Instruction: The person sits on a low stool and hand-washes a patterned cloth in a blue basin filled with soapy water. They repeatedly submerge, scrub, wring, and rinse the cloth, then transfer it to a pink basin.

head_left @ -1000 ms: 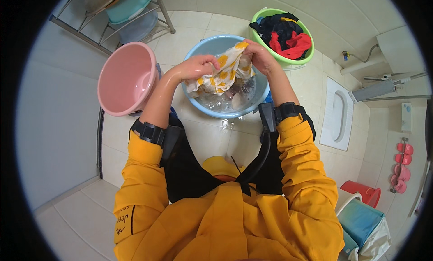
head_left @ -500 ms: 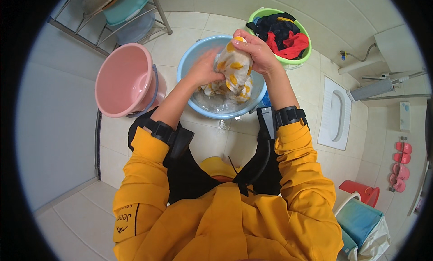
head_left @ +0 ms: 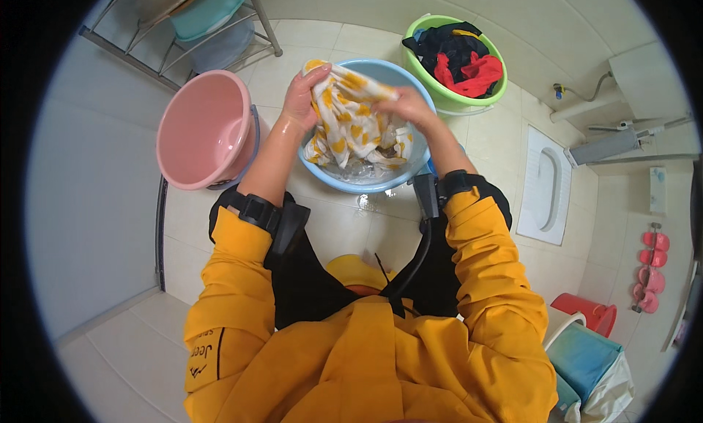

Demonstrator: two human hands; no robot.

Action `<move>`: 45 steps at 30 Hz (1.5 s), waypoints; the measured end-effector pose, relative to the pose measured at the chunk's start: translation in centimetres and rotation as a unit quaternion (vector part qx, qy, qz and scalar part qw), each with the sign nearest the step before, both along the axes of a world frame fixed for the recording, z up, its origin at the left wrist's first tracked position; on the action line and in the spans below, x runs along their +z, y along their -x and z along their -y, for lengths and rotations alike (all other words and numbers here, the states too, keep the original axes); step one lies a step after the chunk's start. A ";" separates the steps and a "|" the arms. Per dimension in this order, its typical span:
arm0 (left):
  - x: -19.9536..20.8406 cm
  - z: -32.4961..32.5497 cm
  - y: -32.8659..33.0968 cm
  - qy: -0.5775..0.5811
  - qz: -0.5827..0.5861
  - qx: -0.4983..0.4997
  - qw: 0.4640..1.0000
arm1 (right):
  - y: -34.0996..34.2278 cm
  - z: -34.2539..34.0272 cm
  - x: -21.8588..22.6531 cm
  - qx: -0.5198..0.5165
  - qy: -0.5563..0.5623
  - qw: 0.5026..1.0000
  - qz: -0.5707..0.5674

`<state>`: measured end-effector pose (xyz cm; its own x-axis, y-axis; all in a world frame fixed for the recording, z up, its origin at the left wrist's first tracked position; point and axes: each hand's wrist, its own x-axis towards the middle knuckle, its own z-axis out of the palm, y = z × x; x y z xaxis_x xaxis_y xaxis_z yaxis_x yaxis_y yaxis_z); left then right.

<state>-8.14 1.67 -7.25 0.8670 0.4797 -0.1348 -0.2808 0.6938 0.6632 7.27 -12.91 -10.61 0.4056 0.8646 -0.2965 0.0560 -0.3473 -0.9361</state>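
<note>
In front of us, on the tiled floor (head_left: 340, 229), stands a light-blue basin (head_left: 364, 187), and over it we hold a wet white cloth (head_left: 344, 123) patterned with yellow patches. Our left hand (head_left: 299, 101) is closed on the cloth's upper left corner, the thumb lying over the fabric. Our right hand (head_left: 410, 108) is closed on its upper right part; the fingers there are blurred, so we cannot make out their exact placing. Between the hands the top edge runs fairly taut, while the rest hangs in folds down into the basin, where we see water (head_left: 359, 173) near the front rim. We wear black straps (head_left: 258, 212) on both forearms, just above the rolled edges of our yellow sleeves (head_left: 231, 273). To the left of the basin we have a pink bucket (head_left: 201, 130), tilted in our view, with a metal rack (head_left: 265, 20) of basins behind it. Beyond the basin on the right is a green bucket (head_left: 448, 97) filled with black clothes (head_left: 448, 46) and a red garment (head_left: 472, 75). Farther right we see a white squat toilet (head_left: 545, 185) set in the floor.
</note>
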 end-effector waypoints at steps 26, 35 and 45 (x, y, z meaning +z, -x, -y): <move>-6.7 5.5 -4.0 -0.019 -0.048 -0.020 0.998 | 7.4 -2.7 1.1 -0.013 -0.271 0.827 0.493; -2.4 3.0 -2.4 -0.302 -0.294 -0.119 0.899 | -0.7 -2.1 -0.2 -0.185 0.044 0.942 0.275; 0.0 3.3 -1.4 -0.502 -0.242 -0.080 0.826 | 0.8 -0.4 3.2 0.009 -0.111 0.965 -0.239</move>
